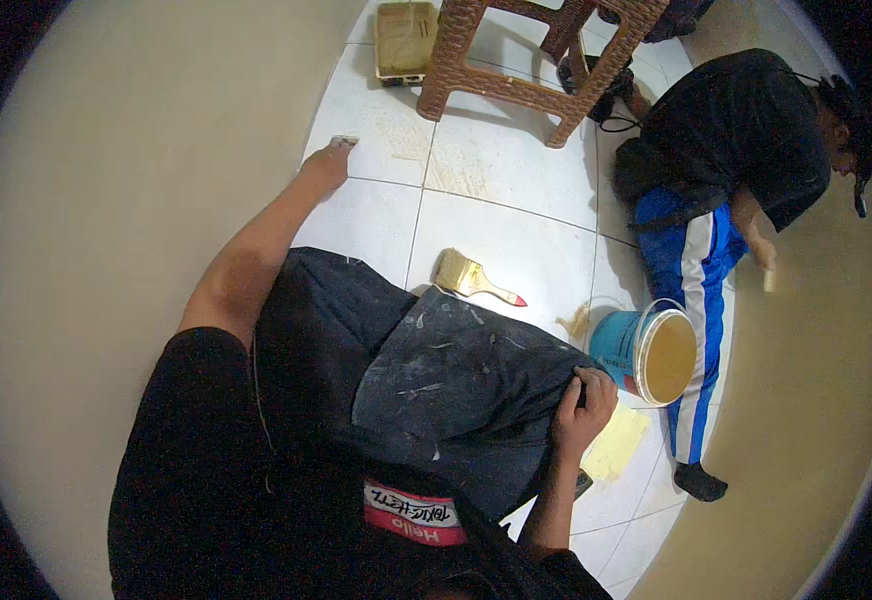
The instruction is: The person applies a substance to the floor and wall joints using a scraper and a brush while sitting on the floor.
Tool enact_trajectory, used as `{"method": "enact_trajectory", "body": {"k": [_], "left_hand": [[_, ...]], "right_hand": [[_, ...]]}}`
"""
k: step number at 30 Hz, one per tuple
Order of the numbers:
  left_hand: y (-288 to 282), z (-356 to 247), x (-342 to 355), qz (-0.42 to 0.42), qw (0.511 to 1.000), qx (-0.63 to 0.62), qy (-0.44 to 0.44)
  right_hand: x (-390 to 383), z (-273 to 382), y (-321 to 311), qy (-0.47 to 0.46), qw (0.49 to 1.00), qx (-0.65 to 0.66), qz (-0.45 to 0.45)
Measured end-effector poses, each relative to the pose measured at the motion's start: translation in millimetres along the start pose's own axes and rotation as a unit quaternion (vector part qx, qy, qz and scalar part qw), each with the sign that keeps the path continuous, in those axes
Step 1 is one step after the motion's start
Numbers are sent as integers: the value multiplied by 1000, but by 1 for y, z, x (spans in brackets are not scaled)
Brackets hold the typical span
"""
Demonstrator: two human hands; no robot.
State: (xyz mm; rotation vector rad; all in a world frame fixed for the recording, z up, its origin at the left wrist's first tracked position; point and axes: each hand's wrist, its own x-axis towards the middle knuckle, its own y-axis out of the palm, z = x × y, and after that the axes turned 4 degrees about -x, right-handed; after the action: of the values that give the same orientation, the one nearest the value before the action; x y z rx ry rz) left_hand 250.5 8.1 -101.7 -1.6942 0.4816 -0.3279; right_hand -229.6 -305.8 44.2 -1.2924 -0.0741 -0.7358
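On my feed the left hand [328, 167] at 11 o'clock is clamped round a small flat thing [347, 140] near the wall [186, 140]; the grip hides most of it, so can't say what. Right hand [586, 408] sits at 4, loose-fingered on the knee [556, 362]. Stool [511, 92]'s cropped at 1.

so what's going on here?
A person's left hand reaches to the tiled floor by the left wall, fingers on a small pale thing, too small to name. The right hand rests on the right knee, beside an open bucket with tan contents. A paintbrush lies on the floor, unheld. To the right, a co-worker has a hand near the other wall.
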Motion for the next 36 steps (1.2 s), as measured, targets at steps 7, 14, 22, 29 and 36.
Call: {"method": "enact_trajectory", "body": {"k": [7,14,22,29,36], "left_hand": [[8,-1,-10,-38,999,-9,13],[9,6,-21,-46,989,-76,-119],[18,18,3,-105,982,-107,-113],[7,-1,13,-65,991,-48,-109],[3,-31,25,0,992,-44,-115]], "right_hand": [[2,1,0,3,1000,10,-3],[5,5,0,5,1000,12,-6],[9,9,-5,11,1000,16,10],[11,11,-10,15,999,21,24],[12,13,-10,16,999,26,26]]}}
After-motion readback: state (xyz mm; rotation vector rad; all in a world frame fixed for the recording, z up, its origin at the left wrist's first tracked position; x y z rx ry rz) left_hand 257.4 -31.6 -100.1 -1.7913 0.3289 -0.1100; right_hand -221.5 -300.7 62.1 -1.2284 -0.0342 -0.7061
